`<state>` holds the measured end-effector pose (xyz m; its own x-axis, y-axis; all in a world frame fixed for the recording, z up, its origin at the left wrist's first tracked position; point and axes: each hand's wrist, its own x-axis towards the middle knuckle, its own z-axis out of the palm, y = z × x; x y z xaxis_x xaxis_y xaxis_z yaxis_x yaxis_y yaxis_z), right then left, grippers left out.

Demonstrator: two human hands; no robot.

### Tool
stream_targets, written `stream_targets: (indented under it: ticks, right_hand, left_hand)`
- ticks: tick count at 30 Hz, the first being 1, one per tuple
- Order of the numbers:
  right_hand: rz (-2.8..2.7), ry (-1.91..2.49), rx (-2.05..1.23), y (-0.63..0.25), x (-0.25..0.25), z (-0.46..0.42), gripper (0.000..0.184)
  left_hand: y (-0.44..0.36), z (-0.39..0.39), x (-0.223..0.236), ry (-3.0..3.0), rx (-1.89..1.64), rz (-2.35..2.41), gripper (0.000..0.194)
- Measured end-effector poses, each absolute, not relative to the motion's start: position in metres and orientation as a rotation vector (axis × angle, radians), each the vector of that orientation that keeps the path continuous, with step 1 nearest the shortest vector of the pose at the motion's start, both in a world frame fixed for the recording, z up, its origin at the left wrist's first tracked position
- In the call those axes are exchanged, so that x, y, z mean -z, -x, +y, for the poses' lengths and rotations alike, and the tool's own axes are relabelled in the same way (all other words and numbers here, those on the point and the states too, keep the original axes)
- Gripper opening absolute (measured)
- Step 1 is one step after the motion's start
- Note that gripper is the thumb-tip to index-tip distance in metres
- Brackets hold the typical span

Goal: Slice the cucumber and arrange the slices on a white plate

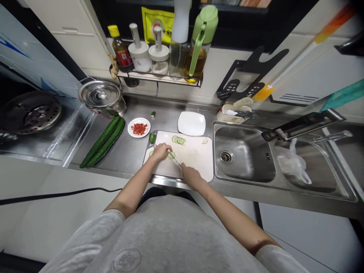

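Note:
On the white cutting board (pixel 196 159), my left hand (pixel 160 151) is closed over a piece of cucumber, most of which the fingers hide. A pale green bit of cucumber (pixel 151 153) shows at the hand's left side. My right hand (pixel 192 176) grips a knife (pixel 176 161), its blade pointing up and left toward the left fingertips. By the blade is a round cucumber slice (pixel 171 155). Farther back on the board, several overlapping slices (pixel 179 140) lie in a row, and a thin slice (pixel 204 141) lies alone near the right corner.
A cucumber chunk (pixel 152 138) and a small end piece (pixel 153 114) lie near a plate of chopped red pieces (pixel 139 128). Two whole cucumbers (pixel 104 142) rest left, before a steel pot (pixel 102 96). Behind the board stands a white plate (pixel 191 123); a sink (pixel 244 155) is right.

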<state>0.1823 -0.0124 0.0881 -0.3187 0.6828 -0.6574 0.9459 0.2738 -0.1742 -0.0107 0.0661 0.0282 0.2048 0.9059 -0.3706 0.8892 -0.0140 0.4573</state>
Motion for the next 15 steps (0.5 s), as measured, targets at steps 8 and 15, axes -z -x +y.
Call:
stream_targets:
  ticks: [8, 15]
  right_hand:
    - [2.075, -1.467, 0.803, -0.184, -0.090, -0.013, 0.038]
    - [2.089, -1.486, 0.781, -0.193, -0.084, -0.021, 0.037]
  left_hand:
    - [0.010, 0.066, -0.029, -1.883, -0.030, 1.671, 0.029]
    - [0.007, 0.063, -0.032, -1.875, -0.048, 1.692, 0.031]
